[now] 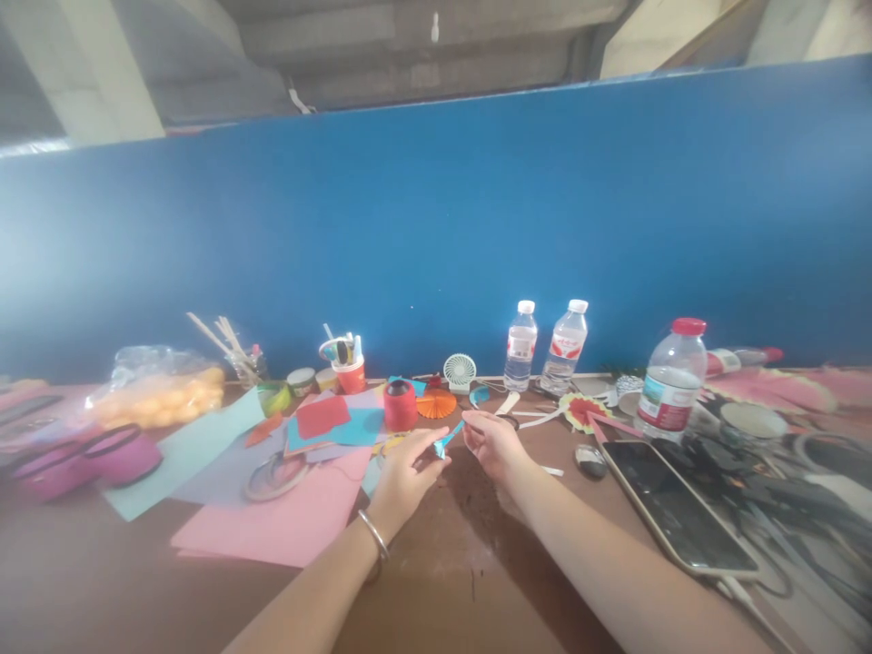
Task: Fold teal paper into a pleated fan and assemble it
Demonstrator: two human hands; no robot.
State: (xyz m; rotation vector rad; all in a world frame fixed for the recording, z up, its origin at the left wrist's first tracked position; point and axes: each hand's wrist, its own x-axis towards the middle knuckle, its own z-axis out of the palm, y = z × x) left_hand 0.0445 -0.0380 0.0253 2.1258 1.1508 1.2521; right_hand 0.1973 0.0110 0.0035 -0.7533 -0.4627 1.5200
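Observation:
Near the middle of the brown table (pixel 436 563), my left hand (pixel 409 474) pinches a small blue paper piece (pixel 441 446) between thumb and fingers. A thin blue strip rises from this piece toward my right hand (pixel 491 440). The fingers of my right hand are closed at the strip's upper end. Both hands are raised a little over the table, slightly apart. Behind them lies an orange folded paper fan (pixel 437 404), with a red roll (pixel 400 405) to its left.
Pink sheets (pixel 272 527) and other coloured papers lie left. At the right are a phone (pixel 678 504), a large bottle (pixel 673 381), cables and a paper flower (pixel 582 412). Two water bottles and a small fan (pixel 460 372) stand behind, before a blue wall (pixel 436 227).

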